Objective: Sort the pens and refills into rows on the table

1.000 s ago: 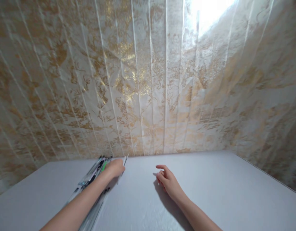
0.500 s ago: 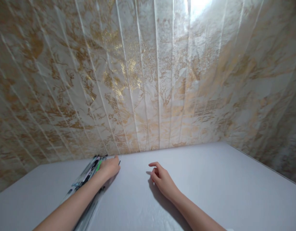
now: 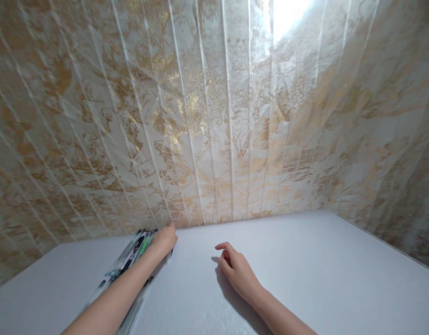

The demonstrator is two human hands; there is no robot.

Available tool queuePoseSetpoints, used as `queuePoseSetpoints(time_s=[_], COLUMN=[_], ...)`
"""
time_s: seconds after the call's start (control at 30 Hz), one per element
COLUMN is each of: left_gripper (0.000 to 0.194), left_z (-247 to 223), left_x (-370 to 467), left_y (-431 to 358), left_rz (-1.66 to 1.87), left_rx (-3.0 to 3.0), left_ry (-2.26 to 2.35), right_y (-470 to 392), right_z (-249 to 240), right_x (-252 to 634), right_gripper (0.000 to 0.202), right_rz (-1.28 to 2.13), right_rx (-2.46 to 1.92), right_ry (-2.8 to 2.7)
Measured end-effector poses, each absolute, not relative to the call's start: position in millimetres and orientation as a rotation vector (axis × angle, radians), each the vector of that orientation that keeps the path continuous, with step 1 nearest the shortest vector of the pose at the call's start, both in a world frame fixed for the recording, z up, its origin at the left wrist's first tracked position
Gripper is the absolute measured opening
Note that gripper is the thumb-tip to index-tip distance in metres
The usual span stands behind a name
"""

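Working beside the pens (image 3: 144, 245) | left hand (image 3: 164, 239) needing a light touch to avoid nudging them, finger hold hiding, cannot tell | right hand (image 3: 239, 273) curling loosely, holding nothing

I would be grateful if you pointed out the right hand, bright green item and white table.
Right hand (image 3: 240, 272), head view: back of the hand.
Bright green item (image 3: 144, 245), head view: its visible middle.
White table (image 3: 312, 265), head view: right part of top.

No text, label, brand, number or sign can be read. The pens (image 3: 128, 256) on the table (image 3: 287, 265) are too small and blurred to show any lettering, and the patterned wall (image 3: 214, 116) carries no readable writing.
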State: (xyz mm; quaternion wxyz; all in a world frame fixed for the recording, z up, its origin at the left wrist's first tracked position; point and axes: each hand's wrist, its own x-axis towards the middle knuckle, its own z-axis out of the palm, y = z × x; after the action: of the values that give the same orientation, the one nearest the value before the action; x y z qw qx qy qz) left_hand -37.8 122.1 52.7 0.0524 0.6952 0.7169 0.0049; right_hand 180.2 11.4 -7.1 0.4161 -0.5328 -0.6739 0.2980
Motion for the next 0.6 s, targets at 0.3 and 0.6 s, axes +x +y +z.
queuePoseSetpoints(time_s=[0.3, 0.6], left_gripper=[0.029, 0.033], left_z=[50, 48], left_x=[-44, 35], left_y=[121, 40], left_rz=[0.479, 0.914], left_rx=[2.013, 1.627], left_ry=[1.985, 1.341], right_y=[9, 7], right_z=[-7, 6], right_x=[180, 154], right_gripper=[0.028, 0.013], right_rz=[0.733, 1.005], right_rx=[-1.35, -1.071], right_ry=[-1.702, -1.524])
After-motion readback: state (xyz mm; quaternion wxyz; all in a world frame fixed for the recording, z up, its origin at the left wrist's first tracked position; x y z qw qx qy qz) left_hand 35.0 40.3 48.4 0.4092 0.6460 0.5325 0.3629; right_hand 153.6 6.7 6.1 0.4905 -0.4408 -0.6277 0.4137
